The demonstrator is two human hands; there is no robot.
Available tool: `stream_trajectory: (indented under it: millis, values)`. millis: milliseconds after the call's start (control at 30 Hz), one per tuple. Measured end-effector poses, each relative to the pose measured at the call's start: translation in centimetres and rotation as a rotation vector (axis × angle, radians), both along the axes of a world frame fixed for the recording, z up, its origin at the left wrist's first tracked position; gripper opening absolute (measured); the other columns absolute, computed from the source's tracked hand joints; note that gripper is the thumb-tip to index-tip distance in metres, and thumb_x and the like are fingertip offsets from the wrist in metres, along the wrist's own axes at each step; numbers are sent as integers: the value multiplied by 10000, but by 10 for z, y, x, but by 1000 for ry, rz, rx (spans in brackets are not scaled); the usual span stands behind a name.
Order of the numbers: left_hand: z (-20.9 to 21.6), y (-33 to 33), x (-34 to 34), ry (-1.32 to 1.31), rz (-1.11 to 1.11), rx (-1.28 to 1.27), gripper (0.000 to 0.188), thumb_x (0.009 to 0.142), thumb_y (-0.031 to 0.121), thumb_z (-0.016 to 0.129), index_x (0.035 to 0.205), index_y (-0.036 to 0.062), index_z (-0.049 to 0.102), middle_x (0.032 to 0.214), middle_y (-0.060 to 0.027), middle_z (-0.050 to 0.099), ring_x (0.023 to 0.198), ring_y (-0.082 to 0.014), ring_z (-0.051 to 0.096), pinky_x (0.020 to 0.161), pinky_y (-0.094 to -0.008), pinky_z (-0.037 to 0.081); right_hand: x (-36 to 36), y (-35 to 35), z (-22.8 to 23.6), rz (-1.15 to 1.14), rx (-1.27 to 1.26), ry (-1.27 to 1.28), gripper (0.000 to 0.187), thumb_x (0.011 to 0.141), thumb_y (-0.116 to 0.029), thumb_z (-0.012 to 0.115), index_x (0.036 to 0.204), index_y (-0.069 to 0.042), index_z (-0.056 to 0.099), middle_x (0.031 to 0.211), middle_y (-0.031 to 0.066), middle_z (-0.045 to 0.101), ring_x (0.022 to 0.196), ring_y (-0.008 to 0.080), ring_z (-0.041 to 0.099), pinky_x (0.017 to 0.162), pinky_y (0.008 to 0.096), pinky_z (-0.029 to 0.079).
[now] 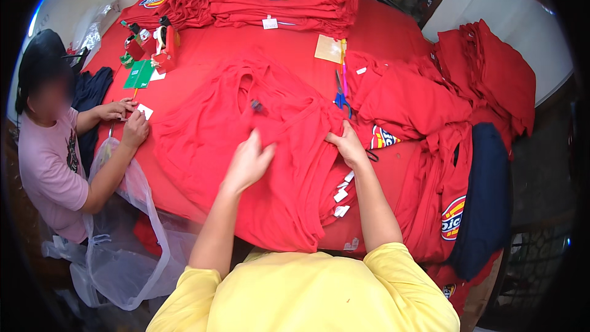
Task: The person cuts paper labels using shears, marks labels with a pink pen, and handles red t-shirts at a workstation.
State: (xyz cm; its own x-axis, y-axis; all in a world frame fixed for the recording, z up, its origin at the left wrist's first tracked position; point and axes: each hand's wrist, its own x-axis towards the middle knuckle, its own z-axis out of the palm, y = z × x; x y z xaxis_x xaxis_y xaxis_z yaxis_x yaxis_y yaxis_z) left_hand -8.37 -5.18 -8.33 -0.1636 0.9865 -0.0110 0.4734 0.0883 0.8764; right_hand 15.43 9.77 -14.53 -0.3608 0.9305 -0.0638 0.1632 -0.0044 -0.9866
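Observation:
A red shirt (206,120) lies spread and rumpled on the table in front of me, its neckline at the far side with a dark label inside. Over the shirt's middle is my left hand (249,161), slightly blurred, with thumb and fingers apart and nothing visible in it. My right hand (348,146) pinches the fabric at the shirt's right edge between thumb and fingers. Just beyond that hand lie blue-handled scissors (340,98). Several white tags (342,195) show by the shirt's right side, below my right hand.
Stacks of folded red shirts (295,9) stand at the back, with more red garments (405,98) along the right. A navy garment (482,203) hangs at the right edge. At left, a person (55,160) handles a white card (145,111) beside a clear plastic bag (126,258). A red tape dispenser (165,49) stands nearby.

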Motion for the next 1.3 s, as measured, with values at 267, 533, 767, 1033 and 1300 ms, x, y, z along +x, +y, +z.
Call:
stream_trajectory:
  millis: [267,533,767,1033,1300]
  values:
    - [15,11,29,288,293,630,400,864,119,594,1248,21,537,1280,-135,515,1150,-309,488,1025,-404,349,3,-33,32,-173,-428,639,676,878,-275,647,1389,-3,297,1380,150,428,1261,270,440,1035,401,366]
    - [-37,-17,-7,-1479,142,347,623,940,470,492,1384,54,358,1359,-85,447,1289,-264,389,1079,-425,303,-95,-107,91,341,925,-502,785,712,-56,621,1430,-43,302,1361,213,430,1229,394,445,1003,441,378]
    - [-39,-62,-42,-1092,617,436,315,912,125,535,1205,9,527,1097,-93,621,984,-178,618,837,-333,515,-89,-151,102,405,917,-332,937,694,-259,769,1436,-49,237,1365,239,422,1287,431,388,1043,522,320]
    - [112,-50,82,423,13,400,759,725,241,778,1342,13,398,1419,-230,327,1304,-340,384,1042,-410,353,-69,-79,1,86,-126,453,429,743,-107,712,1122,39,574,1068,103,646,963,169,605,855,321,468]
    - [-1,-150,152,428,446,414,408,695,133,785,1017,12,565,1048,-147,505,1002,-345,532,871,-428,437,-95,-91,4,70,25,216,445,752,-40,691,1159,63,544,1082,130,630,981,243,614,897,325,477]
